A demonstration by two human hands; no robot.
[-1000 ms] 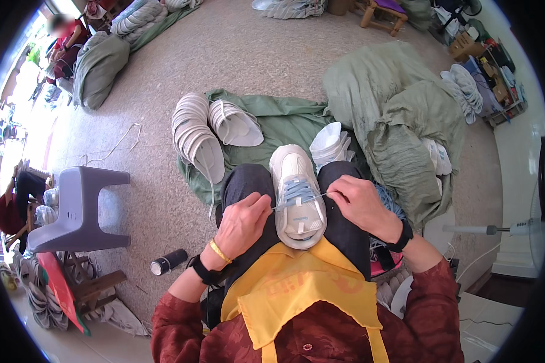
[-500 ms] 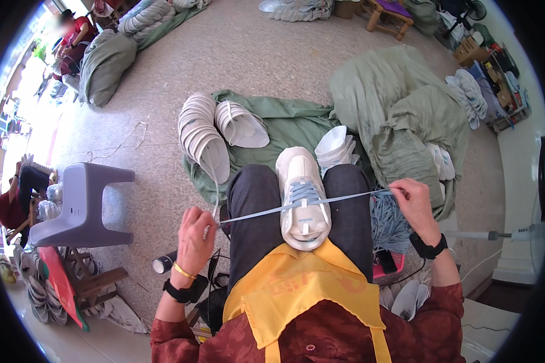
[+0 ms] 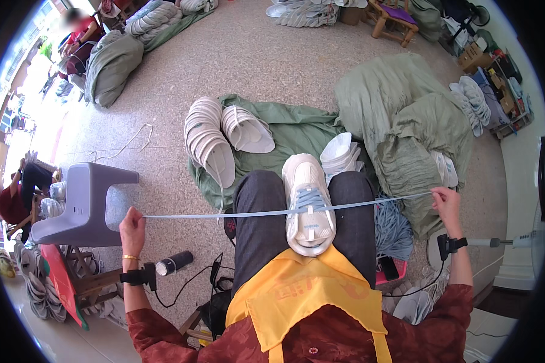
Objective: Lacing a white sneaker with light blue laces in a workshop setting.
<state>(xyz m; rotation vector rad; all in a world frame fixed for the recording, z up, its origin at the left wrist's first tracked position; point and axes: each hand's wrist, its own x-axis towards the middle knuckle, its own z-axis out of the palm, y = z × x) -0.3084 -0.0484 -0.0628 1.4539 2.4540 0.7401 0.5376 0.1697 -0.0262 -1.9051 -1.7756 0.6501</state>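
Note:
A cream-white shoe lies between my thighs, its toe pointing away from me. Pale blue lacing crosses its front, and a flat light blue shoelace runs out to both sides over the tongue. My left hand pinches one end of the lace, far out to the left near the grey chair. On the right, my right hand pinches the other end, a little higher, over the edge of the green cloth heap. Between the two hands the lace is stretched nearly straight.
Stacked white shoe uppers rest on a green cloth ahead. A bundle of blue laces lies by my right knee, above a pink basket with a phone. Left are a grey plastic chair and a dark bottle. Two people sit far left.
Both hands have moved apart, the left one far outward to the left and the right one further right. More lace now shows on either side of the shoe.

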